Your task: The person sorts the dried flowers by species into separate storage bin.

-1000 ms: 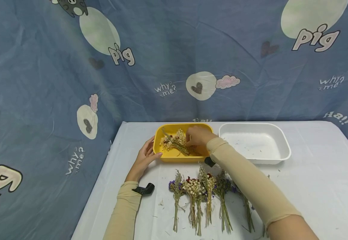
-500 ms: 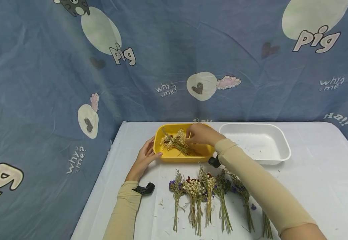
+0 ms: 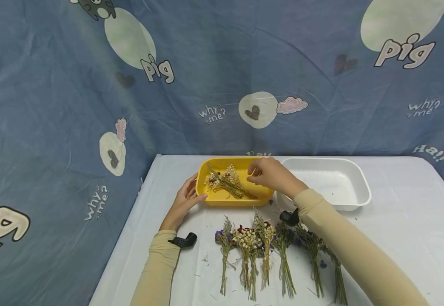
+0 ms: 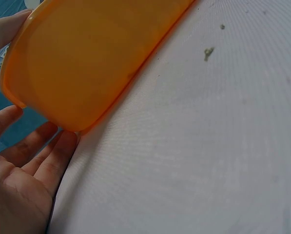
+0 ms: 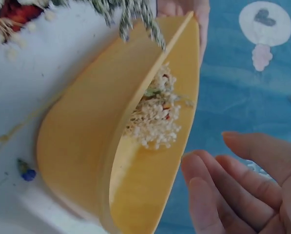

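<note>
My left hand (image 3: 183,202) holds the left end of a yellow plastic tray (image 3: 239,203), thumb at the front corner and fingers along the end wall. In the left wrist view, fingertips (image 4: 65,140) meet the tray's outside just under its rim. Inside the tray lie bunches of dried flowers (image 3: 222,182), with cream blossoms, some dark red ones and stems pointing right. Over the tray's right end hovers my right hand (image 3: 272,175), fingers loosely bent. The right wrist view shows nothing between its thumb and fingers, beside the tray's rim.
A white tray (image 3: 333,182) stands right of the yellow one, holding a few crumbs. Several tied dried-flower bunches (image 3: 246,242) lie in a row in front, some close to my right sleeve (image 3: 344,242). Loose purple petals (image 3: 323,264) dot the white cloth. A blue printed curtain (image 3: 206,76) hangs behind.
My right hand has lifted away from the stems in the yellow tray and moved right, its fingers loosening. The left hand and the tray have kept their place.
</note>
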### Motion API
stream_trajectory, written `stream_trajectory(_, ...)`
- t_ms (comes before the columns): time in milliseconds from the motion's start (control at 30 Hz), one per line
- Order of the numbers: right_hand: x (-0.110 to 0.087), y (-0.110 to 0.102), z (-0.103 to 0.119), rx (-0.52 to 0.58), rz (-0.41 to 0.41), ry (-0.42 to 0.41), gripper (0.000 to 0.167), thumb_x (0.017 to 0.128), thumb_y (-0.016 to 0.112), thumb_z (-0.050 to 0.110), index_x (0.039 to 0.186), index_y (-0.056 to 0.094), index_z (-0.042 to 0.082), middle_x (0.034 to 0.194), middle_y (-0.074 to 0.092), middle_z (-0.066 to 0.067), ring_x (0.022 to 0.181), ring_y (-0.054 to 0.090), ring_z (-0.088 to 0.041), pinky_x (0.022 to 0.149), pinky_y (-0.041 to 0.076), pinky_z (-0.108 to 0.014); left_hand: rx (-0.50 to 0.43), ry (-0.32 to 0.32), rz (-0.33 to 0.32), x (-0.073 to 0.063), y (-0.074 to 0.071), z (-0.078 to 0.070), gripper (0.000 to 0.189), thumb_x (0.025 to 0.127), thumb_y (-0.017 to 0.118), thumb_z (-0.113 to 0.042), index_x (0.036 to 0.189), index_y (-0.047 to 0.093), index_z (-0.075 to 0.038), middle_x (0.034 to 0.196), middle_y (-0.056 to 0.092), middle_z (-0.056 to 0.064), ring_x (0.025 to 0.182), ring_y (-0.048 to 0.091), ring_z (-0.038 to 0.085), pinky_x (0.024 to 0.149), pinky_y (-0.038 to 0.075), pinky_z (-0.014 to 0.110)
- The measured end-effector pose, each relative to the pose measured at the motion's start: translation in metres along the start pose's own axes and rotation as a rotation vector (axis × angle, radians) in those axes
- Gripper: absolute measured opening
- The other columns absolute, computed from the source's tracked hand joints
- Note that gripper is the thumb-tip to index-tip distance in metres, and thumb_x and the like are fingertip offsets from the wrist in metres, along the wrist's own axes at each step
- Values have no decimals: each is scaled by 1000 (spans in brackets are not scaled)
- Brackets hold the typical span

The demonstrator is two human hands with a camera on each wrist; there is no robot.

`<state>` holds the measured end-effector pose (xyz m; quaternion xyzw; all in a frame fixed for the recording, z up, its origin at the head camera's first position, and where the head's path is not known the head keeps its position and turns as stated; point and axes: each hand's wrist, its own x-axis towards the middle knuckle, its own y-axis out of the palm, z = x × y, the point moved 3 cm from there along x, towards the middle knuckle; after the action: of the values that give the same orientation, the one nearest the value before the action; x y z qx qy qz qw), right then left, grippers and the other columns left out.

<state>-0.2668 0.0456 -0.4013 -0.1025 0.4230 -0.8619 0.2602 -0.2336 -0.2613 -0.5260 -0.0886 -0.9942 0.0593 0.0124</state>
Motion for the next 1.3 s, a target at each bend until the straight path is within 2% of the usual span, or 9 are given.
stream_trajectory(100,-11,-1,-1,43,-13,1,20,98,73,23,108,72,6,94,79,-11,79,75,-22,64,60,-28,7,-4,-1,0,0,1,83,94,78,-18,161,33,-33,160,44,8,153,39,26,124,37,32)
stream_trajectory(233,-25,-1,-1,109,-23,9,20,98,72,22,108,71,5,96,79,-15,79,76,-28,61,61,-29,7,0,4,0,-1,1,83,94,78,-18,161,32,-33,160,43,9,153,38,27,125,36,34)
stream_trajectory(433,-46,3,3,150,-38,21,19,98,73,23,107,73,6,93,80,-11,75,76,-23,66,62,-30,0,2,3,1,-1,1,82,94,78,-18,161,33,-34,160,44,8,154,38,27,125,36,35)
stream_trajectory(633,-68,10,5,180,-41,32,19,98,72,22,108,72,6,91,79,-11,69,73,-20,61,60,-27,8,-15,3,1,-1,2,82,94,78,-20,161,33,-36,160,43,6,154,38,25,125,36,34)
stream_trajectory(833,-85,18,1,182,-66,36,15,98,72,20,106,72,7,89,79,-7,69,71,-14,60,57,-26,6,-11,2,0,-1,3,82,94,78,-17,161,33,-34,158,45,8,153,39,26,124,36,34)
stream_trajectory(1067,-103,29,-3,182,-98,46,20,96,75,27,99,72,8,85,78,-2,70,71,-12,61,57,-23,6,-8,5,0,-1,3,82,94,78,-17,161,32,-33,158,46,9,153,39,27,124,36,34)
stream_trajectory(1300,-119,47,-15,225,-76,43,17,93,77,25,91,70,9,76,74,3,61,65,-7,56,56,-22,11,-11,0,1,-2,3,82,94,78,-19,161,33,-34,158,46,8,153,39,26,125,35,35)
